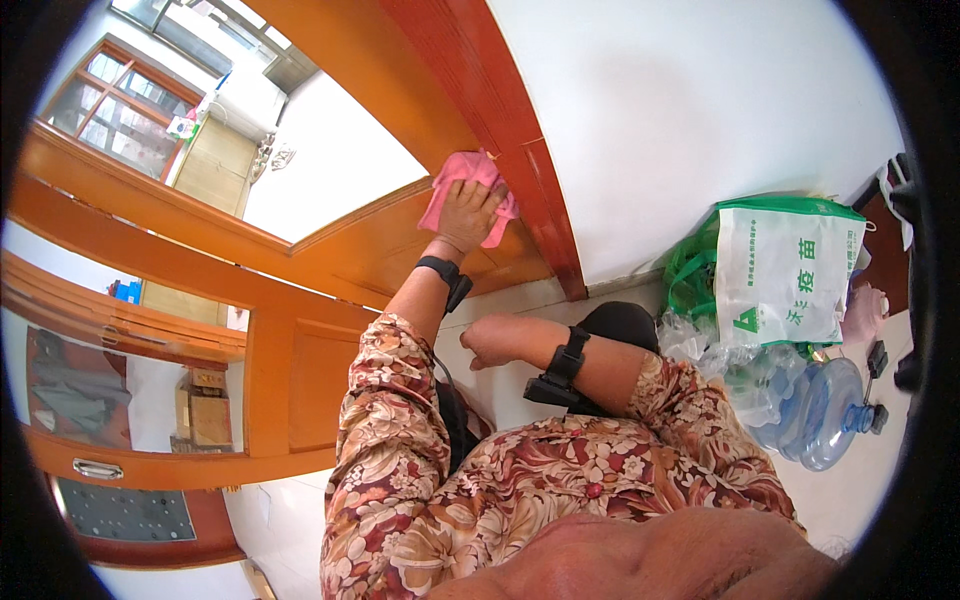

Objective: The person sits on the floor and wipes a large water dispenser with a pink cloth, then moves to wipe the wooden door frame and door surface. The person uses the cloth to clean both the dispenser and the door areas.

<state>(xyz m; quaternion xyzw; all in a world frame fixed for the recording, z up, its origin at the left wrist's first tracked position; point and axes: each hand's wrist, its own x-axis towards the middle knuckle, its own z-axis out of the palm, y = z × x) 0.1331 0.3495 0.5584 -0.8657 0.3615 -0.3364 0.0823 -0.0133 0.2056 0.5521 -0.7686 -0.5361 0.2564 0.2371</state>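
Note:
My left hand lies flat on a pink cloth, fingers spread, pressing it to the lower wooden panel of an orange-brown door. The cloth's right side touches the red-brown door frame. Lower down and to the right, my right hand hangs over the floor in front of my body. Its fingers curl inward, and the palm side is hidden. Nothing shows in it. Each wrist wears a black strapped device.
A white and green bag bearing writing stands by the white wall. Clear plastic bags and a large blue water bottle lie near my right side. At the left is another glazed wooden door leaf with a metal handle.

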